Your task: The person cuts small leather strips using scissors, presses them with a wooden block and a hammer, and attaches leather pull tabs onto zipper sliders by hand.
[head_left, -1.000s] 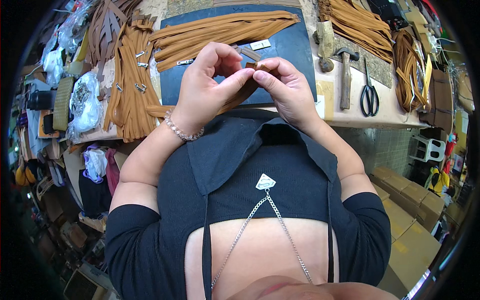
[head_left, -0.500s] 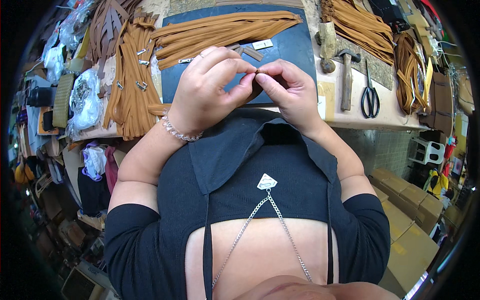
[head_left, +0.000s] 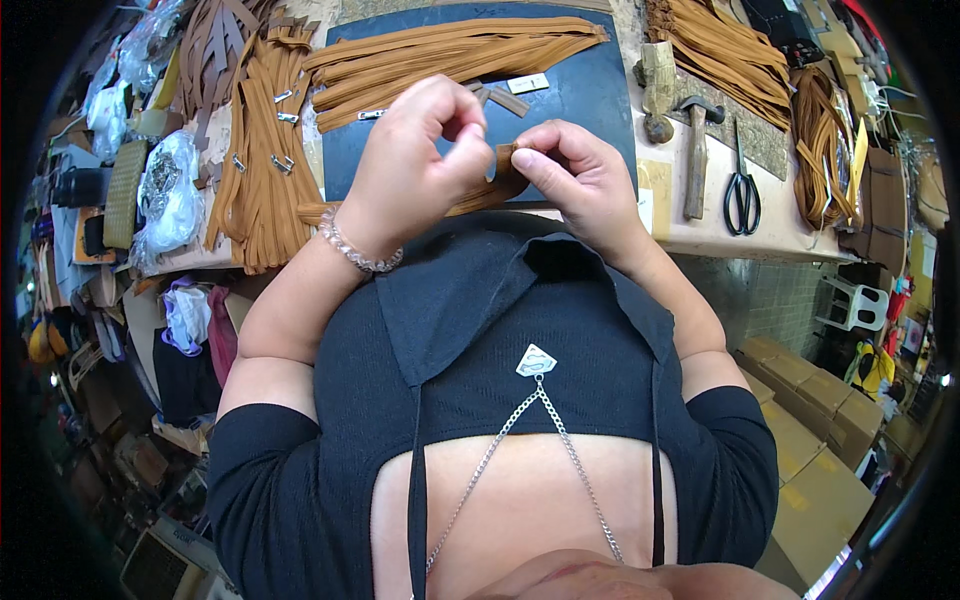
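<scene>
My right hand (head_left: 575, 178) pinches the end of a brown zipper (head_left: 508, 178) between thumb and index finger. From that pinch the zipper curves down and left, passing behind my left hand (head_left: 438, 150). The fingers of my left hand are curled in, beside the zipper end and a little apart from it; what they hold, if anything, is hidden. Both hands are over the near part of a dark blue mat (head_left: 345, 170). Beyond them a bundle of brown zippers (head_left: 450, 55) lies across the mat. A small white block (head_left: 528, 83) and short grey-brown strips (head_left: 508, 102) sit close by.
To the left lie more brown zippers (head_left: 262, 180) with metal sliders and a plastic bag (head_left: 172, 190). A hammer (head_left: 696, 160), black scissors (head_left: 741, 195) and a wooden-handled tool (head_left: 656, 85) are on the right. Cardboard boxes (head_left: 810, 490) stand below at right.
My left hand has come away from the pinched zipper end, moving slightly left and up with its fingers curling. My right hand has stayed almost in place, still pinching the zipper.
</scene>
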Motion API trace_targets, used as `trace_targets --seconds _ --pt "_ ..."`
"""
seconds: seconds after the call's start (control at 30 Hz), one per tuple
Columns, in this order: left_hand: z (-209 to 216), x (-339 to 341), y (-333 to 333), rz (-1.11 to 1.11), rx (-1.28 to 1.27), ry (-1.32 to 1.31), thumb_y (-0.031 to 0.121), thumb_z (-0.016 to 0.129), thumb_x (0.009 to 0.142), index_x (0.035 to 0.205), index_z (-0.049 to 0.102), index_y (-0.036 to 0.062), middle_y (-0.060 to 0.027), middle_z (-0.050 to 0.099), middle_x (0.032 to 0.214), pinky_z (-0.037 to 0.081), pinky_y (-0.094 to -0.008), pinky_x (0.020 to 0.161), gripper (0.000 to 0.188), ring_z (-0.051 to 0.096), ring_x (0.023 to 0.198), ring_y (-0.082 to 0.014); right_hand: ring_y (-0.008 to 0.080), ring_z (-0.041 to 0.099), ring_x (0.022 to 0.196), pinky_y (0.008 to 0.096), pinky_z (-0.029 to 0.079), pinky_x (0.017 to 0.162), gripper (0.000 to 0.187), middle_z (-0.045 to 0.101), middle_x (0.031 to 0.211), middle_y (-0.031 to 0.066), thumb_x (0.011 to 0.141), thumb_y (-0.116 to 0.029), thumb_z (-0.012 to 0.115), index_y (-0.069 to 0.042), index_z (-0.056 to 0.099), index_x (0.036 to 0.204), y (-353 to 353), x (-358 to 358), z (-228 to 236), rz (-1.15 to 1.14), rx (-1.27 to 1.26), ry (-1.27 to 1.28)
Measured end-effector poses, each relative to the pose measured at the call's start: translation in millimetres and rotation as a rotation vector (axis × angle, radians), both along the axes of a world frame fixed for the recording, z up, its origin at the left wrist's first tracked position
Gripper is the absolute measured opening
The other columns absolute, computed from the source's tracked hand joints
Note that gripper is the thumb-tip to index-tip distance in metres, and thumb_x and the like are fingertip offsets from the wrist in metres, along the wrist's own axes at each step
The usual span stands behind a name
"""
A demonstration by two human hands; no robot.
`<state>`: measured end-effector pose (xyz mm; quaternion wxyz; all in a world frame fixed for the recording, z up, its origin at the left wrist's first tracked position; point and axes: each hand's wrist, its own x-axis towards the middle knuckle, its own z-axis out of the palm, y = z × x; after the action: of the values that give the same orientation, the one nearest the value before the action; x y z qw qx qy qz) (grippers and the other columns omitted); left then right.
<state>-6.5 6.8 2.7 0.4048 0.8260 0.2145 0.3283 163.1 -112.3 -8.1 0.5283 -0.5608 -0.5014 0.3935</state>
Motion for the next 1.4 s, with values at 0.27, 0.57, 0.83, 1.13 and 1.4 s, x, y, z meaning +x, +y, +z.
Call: trace_targets --seconds 0.27,0.57,0.83,1.13,1.4 --pt "-5.6 -16.3 18.1 -0.022 -0.265 0.042 0.014 0.058 0.095 0.084 0.055 0.0018 -0.0047 0.048 0.076 0.042 -0.0299 0.064 0.017 0.046 0.071 -0.0133 0.0040 0.056 0.086 0.0214 0.048 0.079 0.015 0.064 0.095 -0.0029 0.099 -0.016 0.067 -0.001 0.068 0.103 -0.4 0.7 -5.9 0.027 -0.092 0.253" --pt "7.7 -4.6 9.5 -0.207 -0.278 0.087 0.009 0.071 0.093 0.097 0.071 -0.0012 -0.0033 0.065 0.091 0.050 -0.0260 0.080 0.011 0.062 0.088 -0.0114 0.0080 0.061 0.096 0.0248 0.050 0.088 0.017 0.067 0.104 0.0024 0.099 -0.014 0.066 -0.002 0.062 0.111 1.1 1.6 -15.2 0.120 -0.086 0.475" --pt "-34.3 -21.8 78.6 0.108 -0.182 -0.030 0.022 0.062 0.102 0.105 0.072 -0.0007 -0.0026 0.069 0.094 0.051 -0.0269 0.083 0.025 0.064 0.093 -0.0100 0.0160 0.064 0.062 0.0263 0.055 0.057 0.056 0.067 0.093 0.0144 0.094 -0.002 0.066 -0.005 0.037 0.142 -16.3 39.6 29.2 0.095 -0.036 0.584" --pt "-75.8 -31.0 68.1 0.074 0.313 0.537 0.019 0.074 0.087 0.102 0.072 0.0047 -0.0119 0.069 0.095 0.052 -0.0390 0.089 0.020 0.065 0.097 -0.0310 0.0083 0.061 0.074 0.0222 0.053 0.064 0.016 0.062 0.101 0.0037 0.098 0.001 0.056 0.000 0.067 0.110 -32.2 68.6 19.2 0.051 -0.233 0.275" --pt "-25.0 -16.5 28.4 -0.399 -0.776 0.134 0.018 0.069 0.097 0.098 0.073 0.0003 -0.0016 0.071 0.092 0.052 -0.0251 0.083 0.018 0.063 0.088 -0.0094 0.0226 0.064 0.086 0.0306 0.053 0.075 0.024 0.064 0.098 0.0105 0.086 -0.001 0.073 -0.004 0.073 0.110 8.2 12.1 6.5 0.092 0.285 -0.528"
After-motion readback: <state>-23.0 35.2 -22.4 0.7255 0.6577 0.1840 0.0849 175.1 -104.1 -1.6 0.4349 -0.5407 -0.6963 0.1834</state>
